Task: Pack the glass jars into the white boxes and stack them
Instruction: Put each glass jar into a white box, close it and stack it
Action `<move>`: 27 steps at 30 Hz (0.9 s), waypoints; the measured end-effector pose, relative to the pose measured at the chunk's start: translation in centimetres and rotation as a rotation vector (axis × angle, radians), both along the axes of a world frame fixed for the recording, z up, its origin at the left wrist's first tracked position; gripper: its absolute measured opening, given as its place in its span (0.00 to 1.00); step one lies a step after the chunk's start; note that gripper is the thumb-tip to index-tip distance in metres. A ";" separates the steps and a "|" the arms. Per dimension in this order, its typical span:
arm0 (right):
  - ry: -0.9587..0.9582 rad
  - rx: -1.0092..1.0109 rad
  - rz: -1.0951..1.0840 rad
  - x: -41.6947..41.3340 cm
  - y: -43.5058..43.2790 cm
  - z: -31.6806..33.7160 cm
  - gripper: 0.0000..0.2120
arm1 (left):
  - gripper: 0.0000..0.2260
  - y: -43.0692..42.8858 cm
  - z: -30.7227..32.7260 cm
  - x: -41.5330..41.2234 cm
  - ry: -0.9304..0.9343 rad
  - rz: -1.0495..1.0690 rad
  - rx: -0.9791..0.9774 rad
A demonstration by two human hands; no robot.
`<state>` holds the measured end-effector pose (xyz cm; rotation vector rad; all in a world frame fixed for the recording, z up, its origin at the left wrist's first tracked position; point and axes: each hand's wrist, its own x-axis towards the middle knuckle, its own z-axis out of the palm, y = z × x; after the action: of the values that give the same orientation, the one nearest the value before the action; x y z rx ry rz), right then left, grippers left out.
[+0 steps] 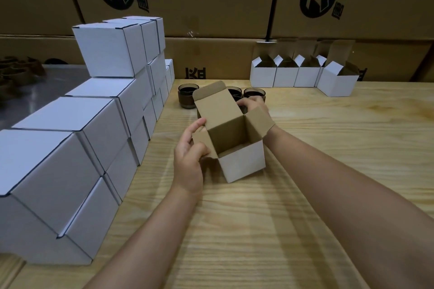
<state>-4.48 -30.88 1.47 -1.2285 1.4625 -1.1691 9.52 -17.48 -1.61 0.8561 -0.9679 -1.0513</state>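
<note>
Though open-topped, white box between hands (left clamped on flap, right round jar).

Open white box, dark jars behind

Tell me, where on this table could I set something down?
Bare wood lies right of the open white box, up to the row of open boxes, and between the forearms. Crowded: the stacked boxes on the left, the glass jars behind.

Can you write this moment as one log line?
step: packing | open box: empty | left hand: holds box flap | right hand: grips jar behind box | stacked boxes: left
</note>
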 end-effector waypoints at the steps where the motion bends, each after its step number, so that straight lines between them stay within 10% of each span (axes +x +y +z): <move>1: 0.088 -0.025 0.009 0.0 0.0 -0.1 0.14 | 0.24 0.0 0.0 0.0 -0.004 -0.001 -0.009; 7: 0.600 -0.307 0.091 -0.9 1.4 -1.0 0.07 | 0.23 0.2 0.1 0.0 -0.017 -0.006 -0.036; 27: 0.290 -0.277 -0.321 -6.9 6.6 -2.1 0.18 | 0.23 -0.1 0.1 -0.4 -0.169 0.097 -0.081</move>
<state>-11.36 -24.24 -0.65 -1.4332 1.8075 -1.4953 9.12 -17.53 -1.56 0.9259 -1.0919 -0.8614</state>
